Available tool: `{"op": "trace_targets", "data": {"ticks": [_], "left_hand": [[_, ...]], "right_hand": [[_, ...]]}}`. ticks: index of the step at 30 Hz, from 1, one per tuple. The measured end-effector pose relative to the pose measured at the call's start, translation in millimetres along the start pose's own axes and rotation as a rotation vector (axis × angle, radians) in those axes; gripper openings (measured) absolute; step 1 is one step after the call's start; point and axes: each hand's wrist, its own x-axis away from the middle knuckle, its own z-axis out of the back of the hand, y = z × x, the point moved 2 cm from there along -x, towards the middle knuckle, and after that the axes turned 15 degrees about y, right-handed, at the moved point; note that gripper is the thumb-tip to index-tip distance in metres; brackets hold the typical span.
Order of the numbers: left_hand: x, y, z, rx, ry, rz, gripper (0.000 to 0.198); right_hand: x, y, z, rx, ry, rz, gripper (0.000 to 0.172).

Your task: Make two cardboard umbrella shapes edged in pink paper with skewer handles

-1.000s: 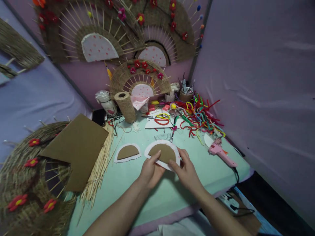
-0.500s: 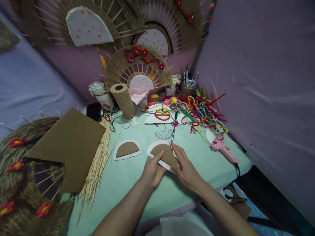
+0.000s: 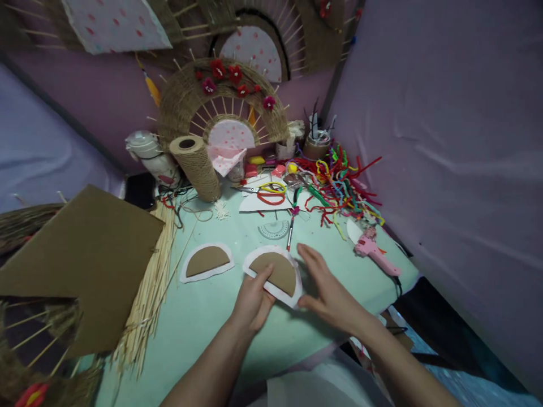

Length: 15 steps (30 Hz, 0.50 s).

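My left hand (image 3: 254,297) grips the lower left edge of a half-round cardboard piece (image 3: 278,271) backed by a wider white border, thumb on top and fingers beneath. Just right of that piece is my right hand (image 3: 324,288), its thumb and fingers spread apart with nothing between them. The thumb tip is close to the white border; I cannot tell whether it touches. A second half-round cardboard piece (image 3: 207,261) with a white border lies flat on the table to the left. Beyond the held piece are a slim pen-like tool (image 3: 291,232) and a clear protractor (image 3: 274,229).
Scissors (image 3: 271,195), a twine roll (image 3: 197,169) and a heap of coloured pipe cleaners (image 3: 339,186) stand toward the back. A pink glue gun (image 3: 377,254) lies at right. Thin sticks (image 3: 148,282) and a large cardboard sheet (image 3: 93,260) cover the left side.
My right hand has let go of the cardboard piece and opened to its right. My left hand keeps its hold. The whole view has shifted, with things appearing further left.
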Motion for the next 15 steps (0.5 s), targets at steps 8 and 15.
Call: {"op": "trace_targets", "data": {"ticks": [8,15], "left_hand": [[-2,8,-1.8,0.11,0.148,0.052,0.019],[-4,6,-4.8,0.158,0.157,0.074,0.018]], "right_hand": [[20,113,96,0.757,0.316,-0.395,0.038],[22,100,94,0.922,0.276,-0.441,0.048]]}}
